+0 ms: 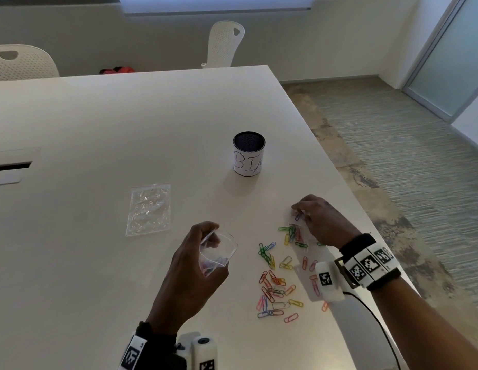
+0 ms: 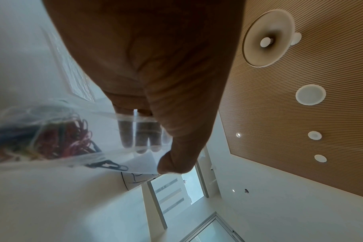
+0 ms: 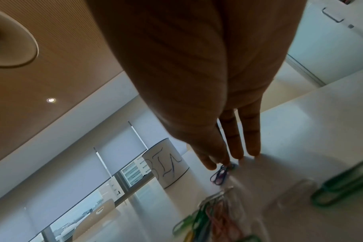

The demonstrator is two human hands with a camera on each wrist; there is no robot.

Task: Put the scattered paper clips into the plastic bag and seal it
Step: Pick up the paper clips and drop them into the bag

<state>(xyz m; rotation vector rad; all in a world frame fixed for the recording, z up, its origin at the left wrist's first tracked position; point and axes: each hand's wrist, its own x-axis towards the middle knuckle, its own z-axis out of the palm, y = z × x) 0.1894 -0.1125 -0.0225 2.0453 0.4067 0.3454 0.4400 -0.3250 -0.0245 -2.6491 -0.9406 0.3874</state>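
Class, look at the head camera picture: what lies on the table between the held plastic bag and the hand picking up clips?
In the head view, only bare table between the held plastic bag and the right hand.

Open clear bag (image 1: pixel 218 252), partly filled; coloured clips (image 1: pixel 279 279) scattered, perhaps dozens.

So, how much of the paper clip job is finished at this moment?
Partly done. Some clips already lie inside the open bag that the left hand holds. The right hand is pinching a blue clip off the table. Left: most clips are on the table, and the bag is not sealed. A second bag lies flat, untouched.
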